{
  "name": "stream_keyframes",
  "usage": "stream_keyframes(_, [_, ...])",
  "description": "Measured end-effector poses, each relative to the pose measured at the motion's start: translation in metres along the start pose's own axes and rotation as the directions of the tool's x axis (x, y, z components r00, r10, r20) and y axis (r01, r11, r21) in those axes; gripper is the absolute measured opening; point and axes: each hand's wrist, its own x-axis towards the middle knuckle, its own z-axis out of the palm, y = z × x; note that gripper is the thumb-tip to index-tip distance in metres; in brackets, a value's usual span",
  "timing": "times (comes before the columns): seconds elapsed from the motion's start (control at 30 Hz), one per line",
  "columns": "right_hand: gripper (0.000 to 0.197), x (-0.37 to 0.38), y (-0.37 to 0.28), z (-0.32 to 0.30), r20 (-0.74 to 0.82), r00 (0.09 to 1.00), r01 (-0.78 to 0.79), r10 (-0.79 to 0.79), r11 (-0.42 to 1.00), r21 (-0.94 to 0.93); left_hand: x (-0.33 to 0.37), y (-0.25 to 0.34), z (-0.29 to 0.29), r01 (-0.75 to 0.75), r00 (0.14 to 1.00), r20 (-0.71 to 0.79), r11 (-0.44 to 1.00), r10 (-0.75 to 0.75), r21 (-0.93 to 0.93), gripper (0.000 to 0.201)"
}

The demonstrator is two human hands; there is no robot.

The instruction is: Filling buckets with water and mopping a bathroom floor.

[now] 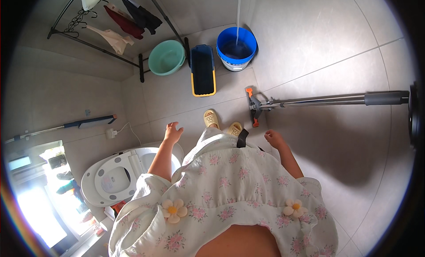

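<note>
My left hand [173, 133] hangs in the air beside the toilet, fingers spread and nothing in them. My right hand [275, 139] is at my other side, its fingers loosely curled with nothing visible in them. Closest to it is a sponge mop [253, 107] with an orange-and-grey head, its long metal handle running off to the right. Ahead, a stream of water [239, 13] falls into a round blue bucket [236, 60], which has water in it. Left of that bucket stands a long, dark mop bucket [203, 91] with a yellow front.
A mint-green basin [167, 57] sits beside a black drying rack [101, 49] with hanging clothes. At left are a white toilet [108, 175], a second long-handled cleaning tool [88, 122] and a bright window [42, 210]. My yellow slippers [211, 118] stand on grey tiles.
</note>
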Motion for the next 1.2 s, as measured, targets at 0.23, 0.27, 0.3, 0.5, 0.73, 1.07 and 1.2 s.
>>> stream_keyframes(0.23, [0.029, 0.000, 0.004, 0.001, 0.017, 1.000, -0.008, 0.008, 1.000, 0.016, 0.001, -0.008, 0.011, 0.032, 0.999, 0.018, 0.999, -0.032, -0.014, 0.045])
stream_keyframes(0.27, [0.029, 0.000, 0.005, 0.002, 0.017, 1.000, -0.011, 0.011, 1.000, 0.014, 0.001, -0.009, 0.012, 0.024, 0.999, 0.023, 1.000, -0.024, -0.004, 0.045])
stream_keyframes(0.3, [0.029, 0.001, 0.007, 0.003, 0.016, 1.000, -0.014, 0.014, 1.000, 0.012, 0.001, -0.010, 0.013, 0.025, 0.999, 0.024, 1.000, -0.025, -0.004, 0.045])
stream_keyframes(0.5, [0.030, 0.004, 0.010, 0.004, 0.012, 1.000, -0.020, 0.020, 1.000, 0.018, -0.001, 0.000, 0.008, 0.036, 0.999, 0.037, 0.999, -0.036, -0.005, 0.046])
stream_keyframes(0.73, [0.030, -0.001, 0.007, 0.003, 0.017, 1.000, -0.024, 0.023, 0.999, 0.022, -0.003, 0.003, 0.003, 0.039, 0.998, 0.047, 0.999, -0.039, -0.008, 0.046])
stream_keyframes(1.07, [0.030, 0.001, 0.010, 0.005, 0.019, 0.999, -0.034, 0.034, 0.999, 0.013, -0.004, 0.008, 0.003, 0.054, 0.997, 0.059, 0.999, -0.054, 0.008, 0.046])
stream_keyframes(1.2, [0.030, 0.000, 0.009, 0.006, 0.023, 0.999, -0.032, 0.032, 0.999, 0.011, -0.002, 0.003, 0.005, 0.033, 0.997, 0.064, 0.999, -0.034, 0.006, 0.046])
